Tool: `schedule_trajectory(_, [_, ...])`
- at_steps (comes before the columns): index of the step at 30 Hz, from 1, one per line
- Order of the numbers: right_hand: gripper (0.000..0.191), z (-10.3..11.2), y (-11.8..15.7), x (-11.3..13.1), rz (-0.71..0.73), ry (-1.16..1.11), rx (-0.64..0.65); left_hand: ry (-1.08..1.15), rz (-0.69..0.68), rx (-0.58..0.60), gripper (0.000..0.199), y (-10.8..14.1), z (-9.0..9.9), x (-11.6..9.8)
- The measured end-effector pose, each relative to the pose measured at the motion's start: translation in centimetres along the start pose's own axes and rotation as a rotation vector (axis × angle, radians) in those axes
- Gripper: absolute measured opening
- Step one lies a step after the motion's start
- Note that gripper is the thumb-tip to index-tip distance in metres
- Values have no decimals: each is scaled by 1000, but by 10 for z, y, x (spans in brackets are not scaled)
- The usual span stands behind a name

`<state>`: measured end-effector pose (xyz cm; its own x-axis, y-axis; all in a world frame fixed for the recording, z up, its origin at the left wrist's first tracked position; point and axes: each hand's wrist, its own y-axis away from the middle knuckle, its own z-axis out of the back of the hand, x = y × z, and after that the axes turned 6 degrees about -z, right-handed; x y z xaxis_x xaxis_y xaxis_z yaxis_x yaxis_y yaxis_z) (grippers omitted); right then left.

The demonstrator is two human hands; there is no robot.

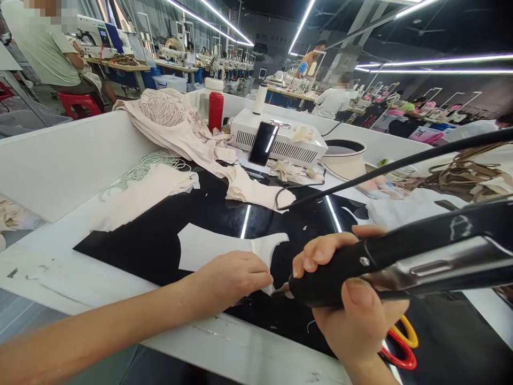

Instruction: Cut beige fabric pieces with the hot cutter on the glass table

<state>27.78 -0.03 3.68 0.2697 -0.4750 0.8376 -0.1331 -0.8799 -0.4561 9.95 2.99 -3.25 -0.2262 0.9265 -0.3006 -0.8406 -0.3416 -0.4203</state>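
A white fabric piece [212, 248] lies on the glossy black sheet [140, 254]. My left hand [236, 275] pinches the lower right edge of that piece, thumb and fingers pressed together. My right hand [356, 310] is wrapped round a black handheld tool [328, 278] with a metal lever along its side. The tool's narrow tip points left and meets the fabric edge close to my left fingertips; whether it touches the cloth is hard to tell. Scissors with red and yellow handles [403, 350] lie partly hidden behind my right wrist.
Pale fabric stacks [256, 190] and a beige lace heap [164, 115] lie beyond the sheet. Behind are a phone [263, 143], a white vented box [280, 136] and a red bottle [215, 111]. A black cable [385, 168] crosses at right. A person [44, 48] sits at far left.
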Motion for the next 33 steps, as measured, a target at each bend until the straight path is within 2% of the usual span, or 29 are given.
schedule_trajectory(7, [39,-3,-1,1,1,-30,-14,-15,-76,76,29,5,14,-4])
schedule_trajectory(14, [38,-3,-1,1,-2,-26,-29,-166,-134,50,28,4,10,-5])
schedule_trajectory(20, [38,-2,-1,3,-17,-28,-33,-250,-125,104,30,4,13,-7])
schedule_trajectory(27, [39,-2,-1,2,-15,8,-29,-333,-164,111,33,5,13,-9])
schedule_trajectory(33, [38,-1,1,2,-16,-3,-27,-284,-108,134,32,9,11,-8])
